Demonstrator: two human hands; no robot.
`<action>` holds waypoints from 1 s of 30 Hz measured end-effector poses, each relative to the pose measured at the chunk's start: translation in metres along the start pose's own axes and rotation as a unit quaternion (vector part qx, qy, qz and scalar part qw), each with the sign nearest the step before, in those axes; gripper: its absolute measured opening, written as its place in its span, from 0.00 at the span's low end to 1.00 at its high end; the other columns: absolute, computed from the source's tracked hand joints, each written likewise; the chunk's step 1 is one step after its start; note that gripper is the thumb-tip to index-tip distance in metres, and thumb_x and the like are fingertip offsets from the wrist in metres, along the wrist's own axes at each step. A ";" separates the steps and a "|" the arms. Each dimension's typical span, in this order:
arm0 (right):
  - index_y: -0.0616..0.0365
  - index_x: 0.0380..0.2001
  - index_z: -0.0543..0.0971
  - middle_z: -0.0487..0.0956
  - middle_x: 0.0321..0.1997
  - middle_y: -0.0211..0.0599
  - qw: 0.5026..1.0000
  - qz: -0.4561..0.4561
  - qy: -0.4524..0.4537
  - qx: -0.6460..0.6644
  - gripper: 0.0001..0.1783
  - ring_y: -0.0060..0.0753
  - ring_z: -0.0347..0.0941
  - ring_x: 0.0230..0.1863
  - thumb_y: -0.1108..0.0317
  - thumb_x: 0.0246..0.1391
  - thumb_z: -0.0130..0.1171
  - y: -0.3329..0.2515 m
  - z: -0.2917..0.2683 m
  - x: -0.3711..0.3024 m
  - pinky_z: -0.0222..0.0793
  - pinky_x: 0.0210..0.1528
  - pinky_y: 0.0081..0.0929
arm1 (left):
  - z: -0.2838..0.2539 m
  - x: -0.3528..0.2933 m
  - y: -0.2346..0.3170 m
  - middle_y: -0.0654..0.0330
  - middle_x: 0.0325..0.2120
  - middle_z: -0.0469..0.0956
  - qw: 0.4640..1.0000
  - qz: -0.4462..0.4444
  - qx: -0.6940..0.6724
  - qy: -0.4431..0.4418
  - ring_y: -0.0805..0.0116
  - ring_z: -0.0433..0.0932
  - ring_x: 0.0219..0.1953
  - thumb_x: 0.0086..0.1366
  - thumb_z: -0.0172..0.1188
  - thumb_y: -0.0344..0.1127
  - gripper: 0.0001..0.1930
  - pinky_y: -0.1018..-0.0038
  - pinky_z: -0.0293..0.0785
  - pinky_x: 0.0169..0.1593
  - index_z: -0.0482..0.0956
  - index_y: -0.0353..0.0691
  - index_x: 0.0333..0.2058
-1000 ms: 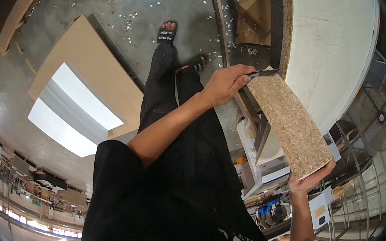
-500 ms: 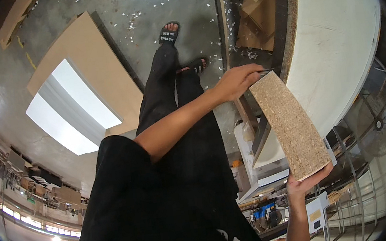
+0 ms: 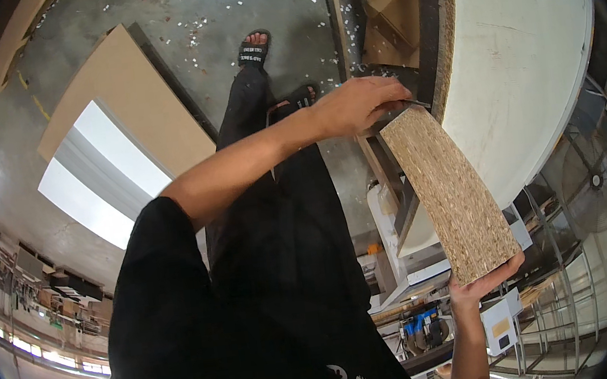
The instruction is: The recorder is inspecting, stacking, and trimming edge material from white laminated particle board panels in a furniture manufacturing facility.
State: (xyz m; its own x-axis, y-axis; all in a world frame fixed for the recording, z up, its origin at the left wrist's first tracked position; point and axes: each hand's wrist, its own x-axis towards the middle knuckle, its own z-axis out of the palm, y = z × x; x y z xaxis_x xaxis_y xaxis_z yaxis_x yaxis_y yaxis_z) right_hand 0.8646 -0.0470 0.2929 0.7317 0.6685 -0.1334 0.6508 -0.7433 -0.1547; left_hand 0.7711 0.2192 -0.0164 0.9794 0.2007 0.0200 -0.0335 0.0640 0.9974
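Observation:
My right hand (image 3: 487, 279) grips the near end of a particleboard piece (image 3: 454, 195), a long block with a bare speckled brown face turned up. Its thumb and fingers wrap round that end from below. At the far end of the piece my left hand (image 3: 361, 103) is closed, with the fingers pinched together. A thin dark flat strip (image 3: 418, 103) sticks out from the left fingertips, just over the board's far edge. What kind of tool or piece it is cannot be made out.
A white-topped table (image 3: 522, 67) with a raw chipboard edge curves along the right. Cardboard pieces (image 3: 392, 18) lie beside it. On the left, white panels (image 3: 103, 167) rest on a brown board (image 3: 128, 97). White scraps litter the concrete floor. A large fan (image 3: 594, 179) stands at far right.
My left hand has lifted slightly off the board's far end and moved a little away from me. The board has turned slightly, showing its speckled face more squarely. My right hand keeps its grip.

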 end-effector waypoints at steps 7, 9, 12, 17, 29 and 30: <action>0.68 0.66 0.63 0.68 0.57 0.49 0.999 -0.008 -0.012 -0.030 0.63 0.50 0.65 0.59 0.16 0.52 0.56 -0.005 -0.002 0.005 0.61 0.61 0.55 | -0.012 -0.060 -0.009 0.52 0.52 0.81 0.990 0.099 0.074 -0.062 0.47 0.80 0.57 0.60 0.62 0.17 0.20 0.57 0.78 0.60 0.79 0.39 0.52; 0.67 0.67 0.63 0.68 0.58 0.50 1.000 -0.023 -0.008 -0.004 0.64 0.51 0.65 0.60 0.16 0.51 0.56 -0.003 -0.003 0.003 0.60 0.62 0.55 | -0.005 -0.061 -0.007 0.51 0.50 0.81 0.996 0.073 0.046 -0.021 0.46 0.80 0.56 0.61 0.62 0.17 0.19 0.56 0.78 0.59 0.79 0.38 0.51; 0.67 0.67 0.62 0.68 0.57 0.50 1.000 -0.019 -0.019 -0.010 0.63 0.51 0.65 0.60 0.17 0.52 0.58 -0.003 -0.005 0.005 0.60 0.62 0.55 | 0.009 -0.038 -0.007 0.50 0.47 0.81 0.999 0.002 -0.005 0.040 0.44 0.80 0.54 0.63 0.61 0.18 0.17 0.56 0.78 0.56 0.79 0.37 0.50; 0.68 0.67 0.63 0.68 0.57 0.51 1.000 0.003 -0.018 0.021 0.62 0.53 0.64 0.62 0.19 0.54 0.58 -0.010 0.000 0.008 0.59 0.64 0.54 | 0.021 -0.031 -0.008 0.48 0.45 0.81 0.999 -0.021 0.005 0.040 0.41 0.80 0.51 0.65 0.60 0.19 0.15 0.56 0.77 0.53 0.78 0.36 0.50; 0.66 0.65 0.69 0.74 0.58 0.53 0.996 -0.034 0.013 -0.084 0.52 0.58 0.68 0.58 0.28 0.55 0.61 -0.021 0.004 0.015 0.58 0.62 0.53 | -0.020 -0.056 0.032 0.44 0.48 0.82 0.994 -0.011 0.083 0.075 0.41 0.82 0.53 0.66 0.63 0.21 0.15 0.56 0.79 0.57 0.79 0.34 0.51; 0.65 0.64 0.70 0.75 0.57 0.53 0.997 -0.045 0.027 -0.055 0.50 0.58 0.68 0.58 0.33 0.52 0.65 -0.021 0.006 0.016 0.59 0.62 0.53 | -0.013 -0.042 0.030 0.43 0.48 0.82 0.991 -0.032 0.107 0.074 0.40 0.81 0.55 0.68 0.62 0.21 0.14 0.56 0.79 0.57 0.79 0.33 0.52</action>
State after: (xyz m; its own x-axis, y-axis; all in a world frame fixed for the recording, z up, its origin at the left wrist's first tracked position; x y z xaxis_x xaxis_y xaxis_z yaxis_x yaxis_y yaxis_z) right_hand 0.8611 -0.0202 0.2887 0.6770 0.7326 -0.0706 0.7307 -0.6805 -0.0548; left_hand 0.7263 0.2256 0.0117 0.9377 0.3453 -0.0381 0.0861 -0.1248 0.9884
